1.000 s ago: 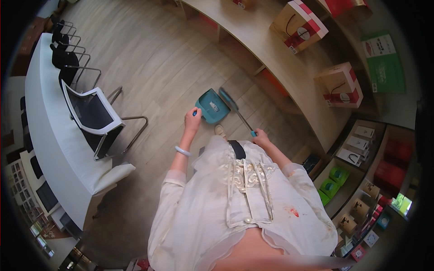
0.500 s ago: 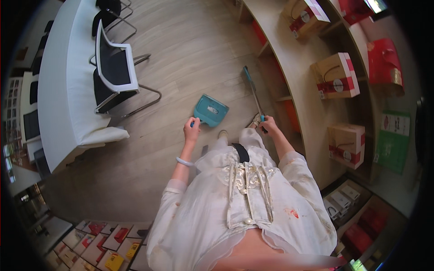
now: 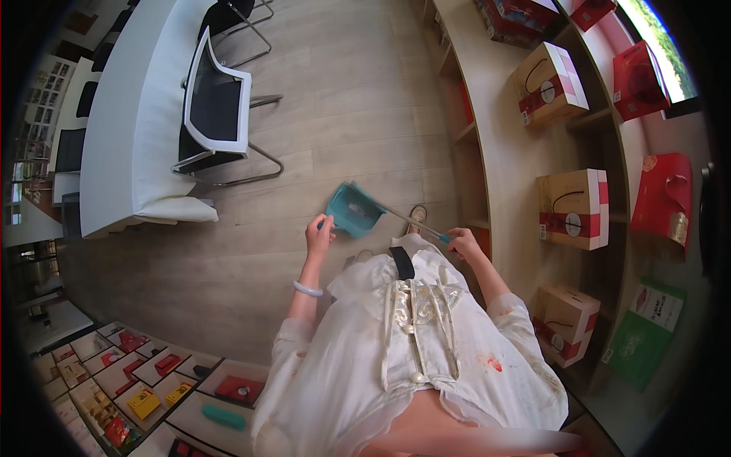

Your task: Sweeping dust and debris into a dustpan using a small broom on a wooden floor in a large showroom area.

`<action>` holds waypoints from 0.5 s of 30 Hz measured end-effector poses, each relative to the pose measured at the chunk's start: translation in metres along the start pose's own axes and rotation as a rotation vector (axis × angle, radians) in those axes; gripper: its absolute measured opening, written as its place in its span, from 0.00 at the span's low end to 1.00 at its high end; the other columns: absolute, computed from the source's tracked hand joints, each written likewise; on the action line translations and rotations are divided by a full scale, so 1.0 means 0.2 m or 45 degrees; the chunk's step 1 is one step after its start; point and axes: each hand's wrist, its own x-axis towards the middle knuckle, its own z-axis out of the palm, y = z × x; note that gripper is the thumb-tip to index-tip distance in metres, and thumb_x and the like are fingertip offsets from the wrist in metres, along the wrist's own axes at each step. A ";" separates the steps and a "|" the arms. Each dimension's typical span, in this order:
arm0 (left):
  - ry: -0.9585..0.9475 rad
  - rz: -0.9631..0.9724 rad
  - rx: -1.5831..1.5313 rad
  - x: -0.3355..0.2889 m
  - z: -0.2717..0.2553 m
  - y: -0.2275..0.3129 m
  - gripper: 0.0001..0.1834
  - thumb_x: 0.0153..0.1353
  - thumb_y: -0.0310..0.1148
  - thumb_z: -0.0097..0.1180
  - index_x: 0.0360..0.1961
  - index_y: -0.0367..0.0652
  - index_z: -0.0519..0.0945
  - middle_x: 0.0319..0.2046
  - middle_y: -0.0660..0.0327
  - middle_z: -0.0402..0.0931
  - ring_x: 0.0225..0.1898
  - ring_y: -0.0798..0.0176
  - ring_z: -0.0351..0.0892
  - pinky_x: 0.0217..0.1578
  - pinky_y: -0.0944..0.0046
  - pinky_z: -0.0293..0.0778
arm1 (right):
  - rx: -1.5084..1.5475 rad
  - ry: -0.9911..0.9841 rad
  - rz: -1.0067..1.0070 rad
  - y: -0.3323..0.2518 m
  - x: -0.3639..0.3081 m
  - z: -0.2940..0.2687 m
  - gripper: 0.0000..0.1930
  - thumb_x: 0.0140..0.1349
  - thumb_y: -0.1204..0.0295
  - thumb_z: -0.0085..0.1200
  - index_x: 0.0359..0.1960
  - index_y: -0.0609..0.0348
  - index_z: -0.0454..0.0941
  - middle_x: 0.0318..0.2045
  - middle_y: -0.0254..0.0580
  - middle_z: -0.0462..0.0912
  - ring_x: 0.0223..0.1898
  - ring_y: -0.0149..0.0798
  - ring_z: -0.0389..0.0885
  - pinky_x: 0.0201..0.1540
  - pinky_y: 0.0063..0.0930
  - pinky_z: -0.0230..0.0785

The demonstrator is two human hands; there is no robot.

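Holding pan (image 3: pixel 352 217) low above or on floor (image 3: pixel 327 129), lying ahead of the body; being unable to tell from this view if sitting flush. Gripping pan from its near-left side with left hand (image 3: pixel 318 234), fingers clamped on handle. Gripping broom (image 3: pixel 402 215) with right hand (image 3: pixel 463 244), right of pan and slightly nearer the body, fingers clamped on grip. Running shaft from right hand to pan's far-right edge, crossing shoe (image 3: pixel 416 214) in view. Bringing broom head (image 3: pixel 368 196) along that same edge; blurring too much for telling touching from merely overlapping. Seeing chair (image 3: pixel 219 107) and desk (image 3: pixel 164 99) left of pan, shelf (image 3: pixel 506 145) right of it.

Probably working best by pressing pan's lip flat on floor, tipping handle slightly up. Probably needing short, slow strokes, drawing broom head square across the full lip. Best bracing pan firmly with left hand while pulling with right, avoiding shoving pan back. Likely risking bumping shoe with shaft, so angling clear.
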 end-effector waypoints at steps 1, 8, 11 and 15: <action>0.000 -0.012 0.004 0.00 0.05 0.01 0.14 0.56 0.39 0.53 0.20 0.41 0.73 0.18 0.66 0.72 0.13 0.74 0.69 0.13 0.74 0.62 | -0.097 0.070 -0.038 -0.03 0.03 -0.08 0.28 0.40 0.83 0.49 0.49 0.60 0.72 0.16 0.41 0.74 0.10 0.30 0.66 0.11 0.24 0.53; -0.005 -0.029 -0.060 0.05 0.51 0.06 0.13 0.56 0.38 0.53 0.21 0.41 0.74 0.18 0.67 0.72 0.14 0.74 0.69 0.14 0.74 0.63 | -0.695 0.448 -0.401 -0.17 0.50 -0.46 0.25 0.46 0.73 0.53 0.50 0.60 0.70 0.31 0.52 0.79 0.23 0.43 0.80 0.21 0.34 0.71; -0.057 -0.056 -0.060 0.11 0.73 0.12 0.11 0.55 0.38 0.52 0.21 0.42 0.74 0.18 0.67 0.71 0.14 0.74 0.68 0.14 0.74 0.62 | -0.812 0.602 -0.487 -0.12 0.71 -0.55 0.25 0.46 0.74 0.54 0.51 0.60 0.69 0.35 0.54 0.79 0.27 0.46 0.81 0.23 0.34 0.72; -0.131 -0.020 -0.012 0.19 0.95 0.19 0.11 0.57 0.38 0.51 0.23 0.43 0.74 0.21 0.67 0.72 0.15 0.75 0.69 0.15 0.77 0.65 | -0.590 0.307 -0.179 -0.11 0.66 -0.53 0.25 0.46 0.76 0.53 0.51 0.60 0.69 0.39 0.54 0.77 0.37 0.49 0.75 0.37 0.37 0.67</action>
